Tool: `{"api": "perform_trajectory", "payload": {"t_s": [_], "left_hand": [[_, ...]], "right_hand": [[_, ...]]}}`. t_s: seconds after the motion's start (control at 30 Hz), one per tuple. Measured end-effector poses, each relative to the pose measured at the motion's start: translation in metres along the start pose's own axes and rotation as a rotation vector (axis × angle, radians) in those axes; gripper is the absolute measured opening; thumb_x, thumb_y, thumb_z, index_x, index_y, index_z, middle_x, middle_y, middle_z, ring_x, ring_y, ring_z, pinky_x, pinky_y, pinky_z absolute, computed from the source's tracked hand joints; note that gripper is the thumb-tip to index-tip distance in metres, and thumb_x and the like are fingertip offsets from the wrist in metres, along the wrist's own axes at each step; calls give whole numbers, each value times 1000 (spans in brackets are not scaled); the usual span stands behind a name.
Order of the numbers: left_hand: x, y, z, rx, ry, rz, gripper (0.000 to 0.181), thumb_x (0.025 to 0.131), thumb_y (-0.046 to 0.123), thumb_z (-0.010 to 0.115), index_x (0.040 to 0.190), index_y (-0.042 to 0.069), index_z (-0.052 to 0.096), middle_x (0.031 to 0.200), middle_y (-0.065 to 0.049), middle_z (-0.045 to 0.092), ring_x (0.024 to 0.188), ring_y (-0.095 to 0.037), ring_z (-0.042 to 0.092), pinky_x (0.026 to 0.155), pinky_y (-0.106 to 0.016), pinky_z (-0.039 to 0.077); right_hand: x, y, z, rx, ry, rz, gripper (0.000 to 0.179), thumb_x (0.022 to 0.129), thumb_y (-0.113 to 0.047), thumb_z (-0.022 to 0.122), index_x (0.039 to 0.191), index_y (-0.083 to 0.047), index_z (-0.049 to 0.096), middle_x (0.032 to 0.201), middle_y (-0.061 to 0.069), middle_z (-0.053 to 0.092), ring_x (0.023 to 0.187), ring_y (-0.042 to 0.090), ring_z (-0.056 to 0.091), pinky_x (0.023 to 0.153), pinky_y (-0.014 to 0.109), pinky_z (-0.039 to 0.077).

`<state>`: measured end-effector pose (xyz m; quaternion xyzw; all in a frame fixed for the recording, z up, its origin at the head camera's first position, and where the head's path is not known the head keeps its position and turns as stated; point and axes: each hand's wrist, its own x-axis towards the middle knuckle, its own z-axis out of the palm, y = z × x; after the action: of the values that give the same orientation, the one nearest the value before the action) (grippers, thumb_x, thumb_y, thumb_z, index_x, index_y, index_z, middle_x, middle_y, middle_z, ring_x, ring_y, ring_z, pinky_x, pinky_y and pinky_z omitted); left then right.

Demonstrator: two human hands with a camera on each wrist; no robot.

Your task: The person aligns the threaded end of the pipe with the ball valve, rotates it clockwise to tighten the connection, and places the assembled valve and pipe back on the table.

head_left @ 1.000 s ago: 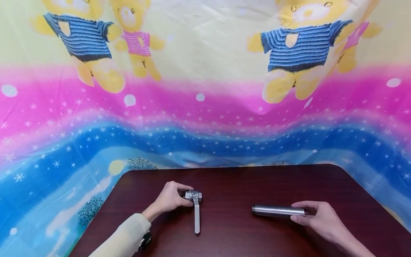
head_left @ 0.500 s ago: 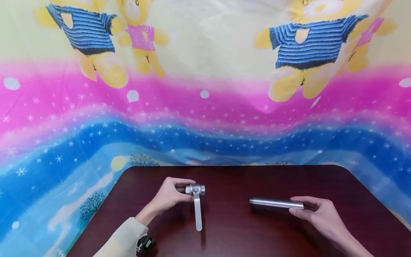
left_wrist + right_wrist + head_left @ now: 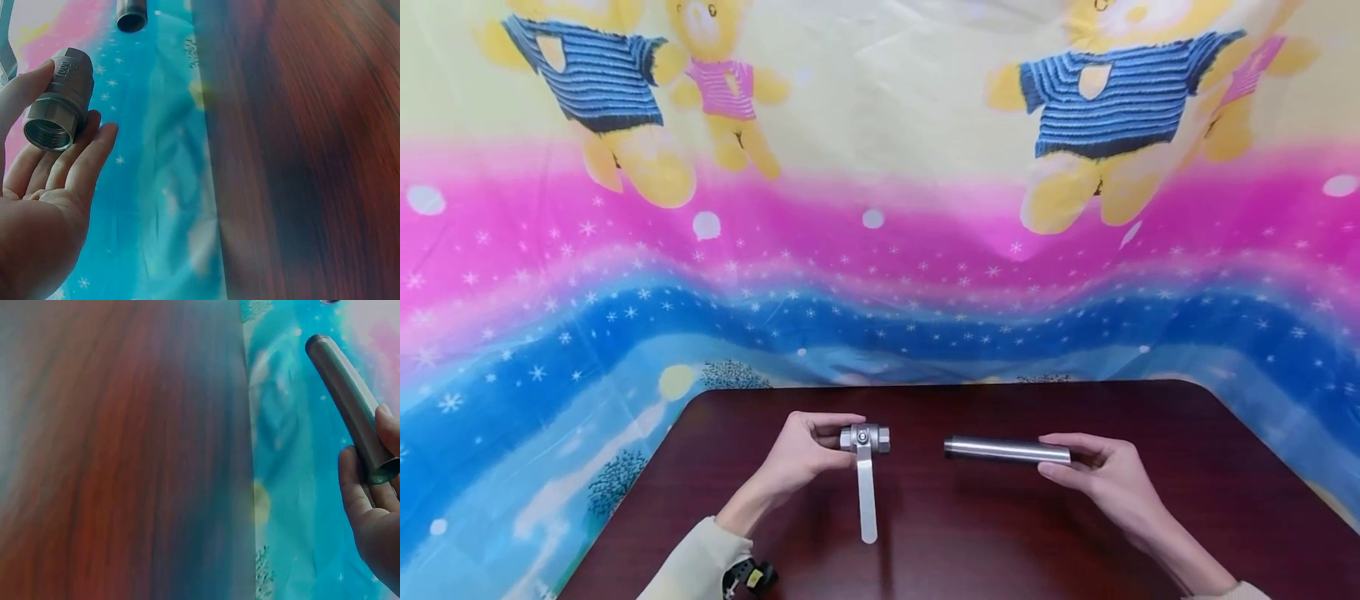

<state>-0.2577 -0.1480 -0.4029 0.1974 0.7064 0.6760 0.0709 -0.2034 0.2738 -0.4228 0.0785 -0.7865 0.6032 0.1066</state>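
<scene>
My left hand (image 3: 801, 450) pinches a metal ball valve (image 3: 872, 438) between thumb and fingers, holding it above the table. The valve's flat lever handle (image 3: 867, 500) points down toward the near side. In the left wrist view the valve body (image 3: 62, 94) shows hexagonal ends, with threads inside the near opening. My right hand (image 3: 1108, 475) grips a hollow steel pipe (image 3: 1000, 450) near its right end. The pipe's darker left end faces the valve across a gap. Seen from the right wrist, the pipe (image 3: 347, 403) lies between thumb and fingers, its near end open.
Below both hands is a dark reddish-brown wooden table (image 3: 1000, 542) with rounded far corners. A patterned cloth (image 3: 865, 275) with bears and snowflakes hangs behind and at both sides. A black strap device (image 3: 748, 577) sits at the left wrist.
The pipe in my right hand has moved left and up in the head view, narrowing the gap to the valve. My left hand has raised the valve and shifted it slightly right.
</scene>
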Motion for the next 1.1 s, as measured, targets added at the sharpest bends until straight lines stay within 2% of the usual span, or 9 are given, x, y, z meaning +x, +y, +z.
{"api": "perform_trajectory", "payload": {"t_s": [0.37,0.67,0.9,1.1], "left_hand": [[2,0,9,-52,3,-4,52,79,-11,80,130,-8,70,112,-24,75,100,-29,75,84,-36,62],[3,0,12,-78,-15,5,54,80,-9,80,131,-16,64,112,-26,74,100,-28,75,84,-34,62],[2,0,15,-102,-11,-25,52,79,-9,81,130,-10,69,110,-23,75,101,-30,76,86,-38,62],[3,0,15,-108,-13,-27,55,79,-9,81,132,-14,66,109,-23,76,102,-32,76,87,-38,62]], "right_hand": [[10,-10,19,115,-58,-25,44,85,1,86,125,11,70,106,2,79,88,12,74,75,26,60],[15,-13,30,168,-92,-58,41,85,5,84,123,10,72,105,5,79,86,13,73,75,26,60],[14,-16,35,193,-107,-74,38,85,6,83,122,8,73,104,6,78,85,13,72,74,25,59],[17,-16,37,195,-130,-89,40,85,6,83,124,10,72,105,7,78,85,14,72,73,26,59]]}}
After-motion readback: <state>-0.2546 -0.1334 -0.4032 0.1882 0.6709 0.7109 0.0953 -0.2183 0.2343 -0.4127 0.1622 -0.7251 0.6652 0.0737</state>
